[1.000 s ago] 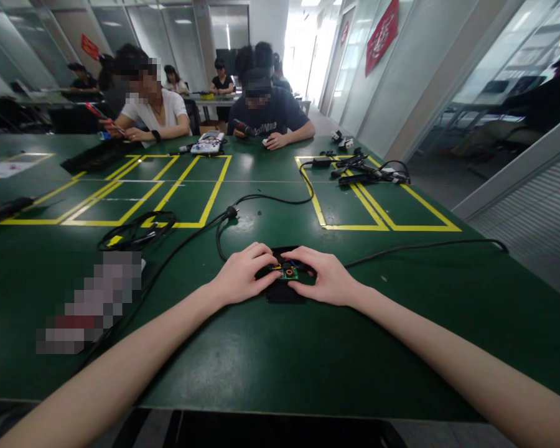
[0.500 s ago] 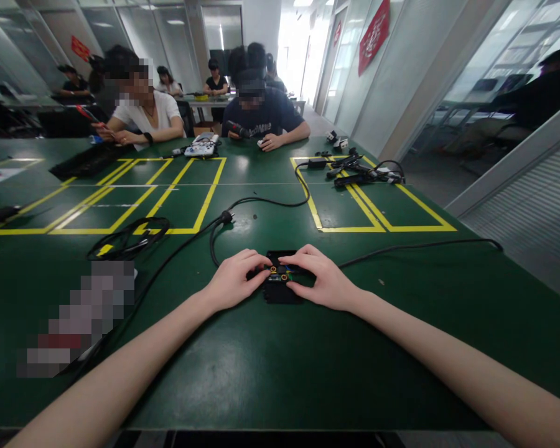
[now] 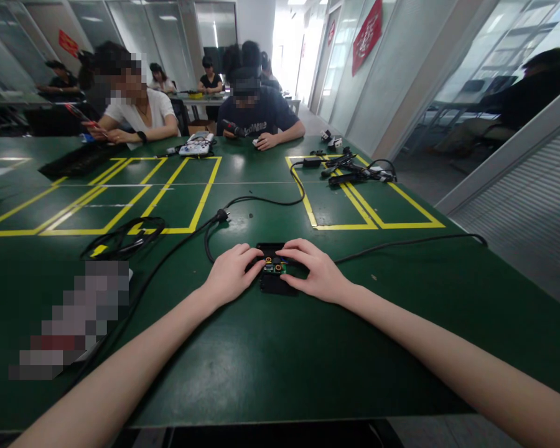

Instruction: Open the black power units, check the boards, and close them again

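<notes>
One small green circuit board with ring coils (image 3: pixel 274 269) sits over black rectangular plastic case (image 3: pixel 278 285); left hand (image 3: pixel 231 274) pinches it, right hand (image 3: pixel 324 274) brackets it, grip unclear. Probably light, stiff, fragile: hold edges.

Both forearms (image 3: pixel 142 359) are angling inward; the left hand (image 3: pixel 231 274) and right hand (image 3: pixel 320 274) are facing each other with curled fingers (image 3: pixel 294 254).
</notes>
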Motion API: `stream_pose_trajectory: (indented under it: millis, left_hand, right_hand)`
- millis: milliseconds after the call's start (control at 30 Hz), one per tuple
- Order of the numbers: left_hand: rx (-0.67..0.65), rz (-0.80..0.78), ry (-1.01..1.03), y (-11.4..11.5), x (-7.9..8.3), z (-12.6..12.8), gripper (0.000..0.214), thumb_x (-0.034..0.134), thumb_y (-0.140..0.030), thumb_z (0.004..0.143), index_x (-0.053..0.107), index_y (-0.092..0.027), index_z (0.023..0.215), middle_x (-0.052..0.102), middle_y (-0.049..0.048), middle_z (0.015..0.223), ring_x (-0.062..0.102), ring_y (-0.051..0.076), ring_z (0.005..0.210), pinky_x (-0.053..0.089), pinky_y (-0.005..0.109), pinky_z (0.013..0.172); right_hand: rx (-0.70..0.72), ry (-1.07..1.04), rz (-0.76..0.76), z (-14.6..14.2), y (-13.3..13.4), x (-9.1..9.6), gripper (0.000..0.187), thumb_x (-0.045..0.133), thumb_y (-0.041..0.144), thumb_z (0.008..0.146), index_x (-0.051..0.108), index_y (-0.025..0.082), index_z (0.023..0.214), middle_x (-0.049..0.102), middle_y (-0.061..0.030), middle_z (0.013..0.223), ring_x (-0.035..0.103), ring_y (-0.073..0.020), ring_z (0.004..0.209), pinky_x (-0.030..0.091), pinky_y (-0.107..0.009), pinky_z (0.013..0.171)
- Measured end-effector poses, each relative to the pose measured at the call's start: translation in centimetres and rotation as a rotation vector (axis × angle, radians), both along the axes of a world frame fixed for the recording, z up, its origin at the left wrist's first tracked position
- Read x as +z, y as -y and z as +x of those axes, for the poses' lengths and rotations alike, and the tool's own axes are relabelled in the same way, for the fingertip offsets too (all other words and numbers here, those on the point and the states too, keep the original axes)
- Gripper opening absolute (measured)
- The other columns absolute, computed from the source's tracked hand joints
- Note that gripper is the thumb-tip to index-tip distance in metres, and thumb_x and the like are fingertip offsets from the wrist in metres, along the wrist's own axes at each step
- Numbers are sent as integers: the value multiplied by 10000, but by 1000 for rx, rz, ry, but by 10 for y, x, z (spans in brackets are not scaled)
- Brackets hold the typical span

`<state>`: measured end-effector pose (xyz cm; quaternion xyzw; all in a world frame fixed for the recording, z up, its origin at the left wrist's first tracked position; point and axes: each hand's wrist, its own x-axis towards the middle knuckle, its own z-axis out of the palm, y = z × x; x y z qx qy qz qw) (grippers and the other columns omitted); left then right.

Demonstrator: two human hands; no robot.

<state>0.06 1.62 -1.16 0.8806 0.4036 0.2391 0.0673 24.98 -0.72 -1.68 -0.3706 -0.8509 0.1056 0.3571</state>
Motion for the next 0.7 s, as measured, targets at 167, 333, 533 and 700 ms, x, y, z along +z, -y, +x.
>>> stream_pose_trajectory:
  millis: [167,333,533,700]
  left_hand:
    - [4,47,-18,-10,-4,0,225,522,-366,1063,697,-236,1116,660,35,969,656,200,922,541,310,804]
    - [15,38,-32,-10,-2,0,242,532,-372,1061,666,-242,1217,676,36,1003,664,199,931,537,297,797]
    - [-59,-12,0,-3,8,-12,286,589,-297,1010,612,-185,1273,684,46,962,663,217,903,556,335,814]
    - [-131,-9,-13,-3,8,-19,146,553,-230,1013,667,-194,1095,707,67,1024,666,222,962,562,339,840]
  right_hand:
    - [-113,25,-35,-2,-12,0,414,798,349,835,658,259,1214,664,-82,1140,675,-273,1054,606,-429,884]
    - [-193,95,12,-3,-13,4,357,758,426,879,648,228,1155,670,-99,1087,672,-292,1021,596,-433,855]
    - [-25,140,16,23,-10,8,213,611,281,954,625,224,1158,645,-114,1161,650,-269,1046,575,-435,902]
    - [9,142,11,31,-13,7,40,625,225,930,641,210,963,643,-128,1133,626,-281,1060,557,-455,904]
